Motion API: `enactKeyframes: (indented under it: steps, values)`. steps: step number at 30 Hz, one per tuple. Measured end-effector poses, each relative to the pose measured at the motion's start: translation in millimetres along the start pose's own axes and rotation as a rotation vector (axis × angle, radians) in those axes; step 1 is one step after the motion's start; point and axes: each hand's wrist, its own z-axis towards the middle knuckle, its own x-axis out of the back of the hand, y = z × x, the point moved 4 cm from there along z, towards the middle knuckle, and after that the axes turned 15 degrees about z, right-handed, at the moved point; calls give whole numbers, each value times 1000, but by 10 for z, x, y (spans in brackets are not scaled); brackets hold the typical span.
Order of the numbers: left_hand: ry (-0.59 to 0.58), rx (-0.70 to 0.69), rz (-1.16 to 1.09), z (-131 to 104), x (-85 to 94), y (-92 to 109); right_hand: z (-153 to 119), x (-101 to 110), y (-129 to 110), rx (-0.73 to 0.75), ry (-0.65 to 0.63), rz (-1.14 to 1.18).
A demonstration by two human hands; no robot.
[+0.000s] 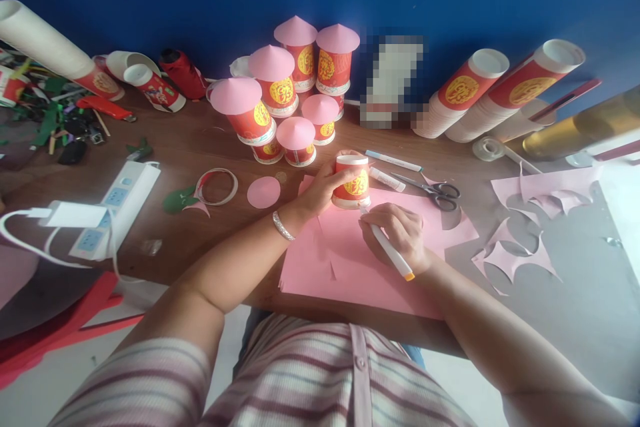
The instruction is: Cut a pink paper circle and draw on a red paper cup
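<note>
My left hand (325, 185) is closed round a red paper cup (356, 181) with a gold emblem, holding it above the pink paper sheets (320, 253). In my right hand (399, 232) is a white marker (393, 253) with an orange end; its tip is at the cup's lower rim. Just behind the cup lie a blue-and-white marker (394, 160) and a white tube (387, 179). Black-handled scissors (440, 193) rest to the right. A pink paper disc (264, 193) and a white ring cut from a cup (217, 187) lie to the left.
Several red cups with pink cone roofs (271, 63) stand at the back. Cup stacks (475, 80) lean at the back right, near a tape roll (489, 149). Pink offcuts (520, 257) lie right. A power strip (117, 207) with cables is left, before a pile of clutter (60, 113).
</note>
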Motion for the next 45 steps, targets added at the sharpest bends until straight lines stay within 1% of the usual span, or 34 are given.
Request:
enactKeyframes:
  steps: [10,15,18,22,28,33,40,45]
  values:
    - [-16,-2,56,-10,-4,18,-3,-4,15,-11,0,-28]
    - [26,23,121,-37,9,72,-9,-10,29,-18,5,-35]
    - [26,30,117,-47,5,89,-12,-14,28,-18,1,-27]
    - [3,29,100,-43,-9,69,-20,-27,20,-17,-4,-29]
    - [7,23,57,-17,-4,3,5,-49,-7,-21,-1,-18]
    - [27,13,92,-8,-5,1,21,-70,-19,-17,-7,-33]
    - [-22,13,124,-16,-29,29,50,-100,-24,-11,-26,-27]
    - [-29,-17,131,-10,-27,36,56,-64,-44,8,-10,-8]
